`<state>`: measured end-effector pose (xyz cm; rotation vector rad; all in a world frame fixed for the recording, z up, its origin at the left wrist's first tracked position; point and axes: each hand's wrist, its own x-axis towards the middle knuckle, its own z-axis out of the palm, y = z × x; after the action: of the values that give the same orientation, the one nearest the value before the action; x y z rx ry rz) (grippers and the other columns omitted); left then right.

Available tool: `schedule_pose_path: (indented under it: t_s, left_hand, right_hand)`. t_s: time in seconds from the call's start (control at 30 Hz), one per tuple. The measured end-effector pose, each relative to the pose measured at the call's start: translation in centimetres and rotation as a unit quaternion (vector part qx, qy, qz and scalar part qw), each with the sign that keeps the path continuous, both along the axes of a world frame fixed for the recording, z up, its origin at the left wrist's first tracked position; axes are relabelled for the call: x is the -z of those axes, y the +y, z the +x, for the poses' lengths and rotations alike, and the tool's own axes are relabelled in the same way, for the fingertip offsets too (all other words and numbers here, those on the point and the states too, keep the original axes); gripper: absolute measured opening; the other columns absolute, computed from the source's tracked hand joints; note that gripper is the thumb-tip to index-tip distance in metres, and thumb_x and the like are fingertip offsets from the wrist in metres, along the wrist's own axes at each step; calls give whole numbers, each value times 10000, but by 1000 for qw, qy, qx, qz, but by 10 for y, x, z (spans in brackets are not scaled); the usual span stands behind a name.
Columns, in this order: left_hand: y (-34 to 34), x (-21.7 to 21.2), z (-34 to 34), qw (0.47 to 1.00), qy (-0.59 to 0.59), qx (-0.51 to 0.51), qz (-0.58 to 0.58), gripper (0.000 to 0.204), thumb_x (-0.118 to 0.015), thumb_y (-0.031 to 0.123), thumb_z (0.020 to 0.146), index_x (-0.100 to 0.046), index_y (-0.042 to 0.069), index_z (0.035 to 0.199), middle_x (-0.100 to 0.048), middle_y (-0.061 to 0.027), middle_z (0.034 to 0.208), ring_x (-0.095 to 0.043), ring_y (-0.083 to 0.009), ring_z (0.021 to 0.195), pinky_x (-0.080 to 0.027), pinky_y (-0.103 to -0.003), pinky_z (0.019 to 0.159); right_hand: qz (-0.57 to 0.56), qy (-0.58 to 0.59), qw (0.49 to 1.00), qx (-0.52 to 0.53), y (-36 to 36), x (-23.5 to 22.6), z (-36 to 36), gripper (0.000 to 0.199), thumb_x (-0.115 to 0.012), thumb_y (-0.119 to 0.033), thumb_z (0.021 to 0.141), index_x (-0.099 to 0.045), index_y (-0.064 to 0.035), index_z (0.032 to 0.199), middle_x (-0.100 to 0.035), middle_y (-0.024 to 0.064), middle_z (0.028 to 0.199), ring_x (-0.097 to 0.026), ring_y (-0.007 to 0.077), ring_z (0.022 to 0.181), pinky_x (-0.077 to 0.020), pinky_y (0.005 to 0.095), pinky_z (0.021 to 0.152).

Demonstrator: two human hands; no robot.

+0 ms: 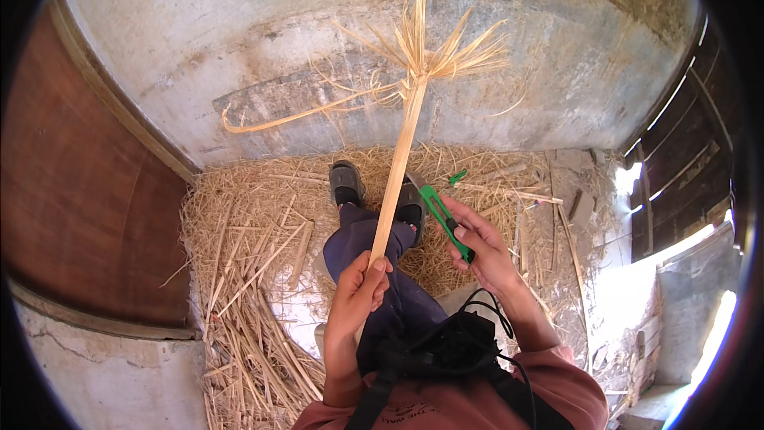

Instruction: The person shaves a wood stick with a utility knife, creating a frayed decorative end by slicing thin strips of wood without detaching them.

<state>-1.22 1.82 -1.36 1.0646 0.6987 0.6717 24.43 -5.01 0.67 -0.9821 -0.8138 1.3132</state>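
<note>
While the left hand [360,291] is closed around the lower part of a long pale cane strip [398,167], the right hand [480,248] grips a green-handled knife [444,221] just to the right of that strip. The left fingers wrap the strip from the left, with the thumb lying along its front, and the strip rises from this fist at a slight rightward lean. The knife points up and to the left from the right hand, its tip near the strip; whether it touches the strip cannot be told. At the top, the strip ends in a splayed tuft of thin fibres [426,52] that fan out sideways and upward, and one long curled sliver [294,118] hangs off to the left.

Below the hands, the person's legs in dark blue trousers [374,259] stretch forward, ending in two grey sandals [347,183] that rest on the straw. A black strap harness [446,346] lies against the person's reddish shirt [557,386] at the lower edge. A thick layer of straw and cane shavings [255,247] covers the floor around the legs, and a small green scrap [458,177] lies among it beyond the knife. A worn grey wall [239,32] stands ahead, a brown wooden panel [79,191] is at the left, and dark slats [684,159] with bright gaps are at the right.
</note>
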Motion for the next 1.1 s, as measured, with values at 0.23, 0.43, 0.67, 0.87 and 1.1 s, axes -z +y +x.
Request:
schedule_pose_path:
  t_s: [0.23,0.43,0.67,0.87,1.1]
  left_hand:
    - [1,2,-2,1000,10,1,1,274,-542,311,1203,-600,62,1104,-438,71,731,-373,2,597,-306,-192,514]
    - [2,2,-2,1000,8,5,5,272,-531,303,1207,-601,61,1105,-438,71,730,-374,2,596,-307,-192,515]
    - [2,0,0,1000,17,10,5,298,-523,326,1205,-600,60,1094,-438,52,710,-370,-23,560,-335,-207,508]
    - [2,0,0,1000,-6,17,-2,277,-545,313,1202,-609,57,1119,-451,68,745,-372,2,601,-300,-195,514]
    - [-6,-5,6,999,0,25,25,287,-580,332,1182,-615,52,1129,-448,57,728,-371,-11,576,-323,-204,511]
  right_hand:
    - [-16,69,997,-9,4,11,3,610,-434,14,1098,-373,-17,1704,-662,146,1299,-520,112,835,-494,271,752]
    - [13,29,999,-35,2,9,1,653,-423,55,1067,-342,-13,1712,-662,148,1265,-501,109,842,-493,281,761]
    - [38,34,998,-45,1,13,3,779,-411,90,1020,-238,-44,1768,-631,135,1251,-493,110,856,-486,278,763]
    - [87,-116,989,-24,-2,7,1,734,-502,50,1046,-306,-47,1746,-621,115,1258,-571,142,923,-517,326,807]
    - [199,-519,828,72,-2,-7,-5,361,-671,-90,1053,-631,-11,1404,-678,174,1117,-722,319,973,-571,417,807]
